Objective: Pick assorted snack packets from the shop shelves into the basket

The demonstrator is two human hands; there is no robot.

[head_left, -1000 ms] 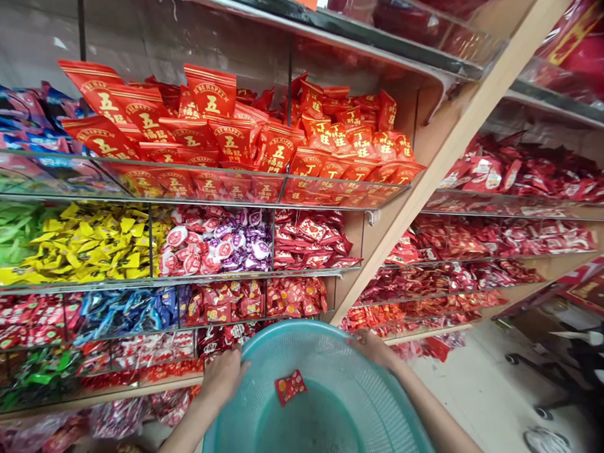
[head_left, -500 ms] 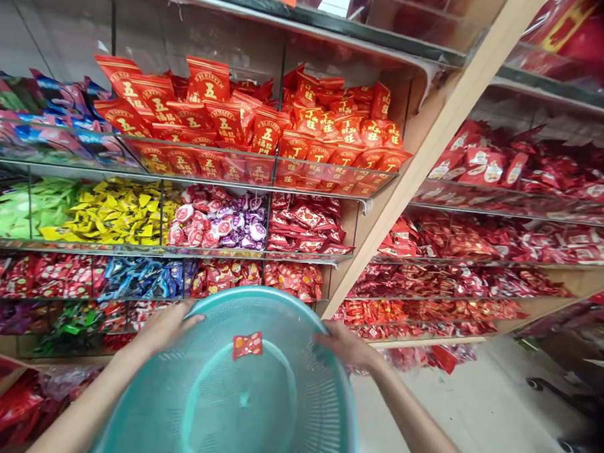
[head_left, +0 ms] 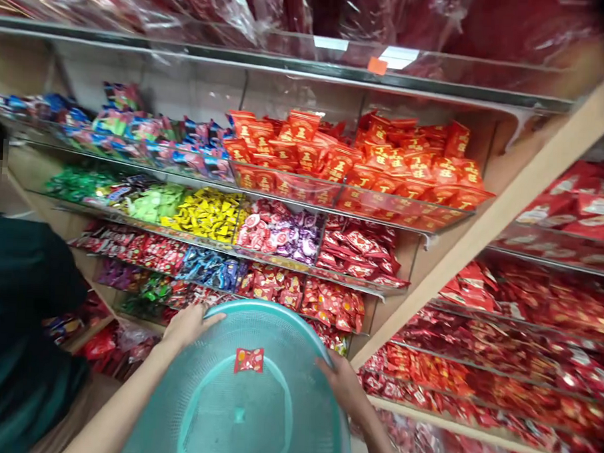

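A round teal plastic basket (head_left: 258,307) with slotted sides fills the lower middle of the view. One small red candy packet (head_left: 249,360) lies inside it, towards the far side. My left hand (head_left: 190,325) grips the rim at the upper left, its thumb over the edge. On the right side, my right hand (head_left: 342,382) holds the rim, thumb inside and the other fingers hidden behind the wall. Just beyond the basket, red candy packets (head_left: 333,303) sit in a low shelf compartment.
Tiered shelves with clear fronts hold yellow candies (head_left: 207,212), purple candies (head_left: 299,236) and large red packets (head_left: 300,146). A slanting wooden divider (head_left: 482,224) stands at right. A person in a dark shirt (head_left: 23,308) is close at left.
The view has swung left and tipped up, so the shelves appear farther right and lower. The person at left has come into view. Both hands still hold the basket.
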